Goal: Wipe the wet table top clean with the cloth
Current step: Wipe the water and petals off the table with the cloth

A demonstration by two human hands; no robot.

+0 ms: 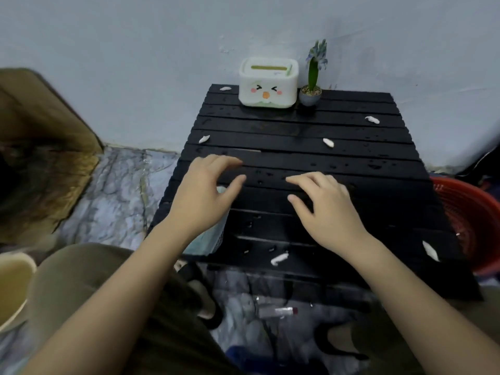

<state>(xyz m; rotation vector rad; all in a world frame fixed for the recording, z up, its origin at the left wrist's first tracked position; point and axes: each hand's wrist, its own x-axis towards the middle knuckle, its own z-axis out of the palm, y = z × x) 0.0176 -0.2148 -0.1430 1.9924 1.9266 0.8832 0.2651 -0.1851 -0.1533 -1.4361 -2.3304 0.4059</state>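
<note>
Cloth (213,239), a pale teal-and-white folded piece, lies at the near left edge of the black slatted table top (338,158), mostly hidden beneath the left hand (205,190) and wrist. The left hand hovers over it with fingers spread and curved, thumb apart; whether it touches the cloth cannot be told, and it grips nothing visibly. The right hand (327,207) is over the middle of the table, fingers loosely spread and pointing left, holding nothing; whether the fingertips meet the slats is unclear.

Dark water droplets dot the slats, thickest around and beyond the hands and toward the right side. Small white scraps (280,258) lie scattered over the surface, near both the front and back edges.

At the far edge stands a white rounded tissue box with a cartoon face (267,85), its top slot showing a green strip. Just beside it on the right sits a small grey pot (309,96) holding a green plant with a purple flower spike (316,60). A red plastic basket (470,220) stands on the floor to the table's right; its contents cannot be seen.
</note>
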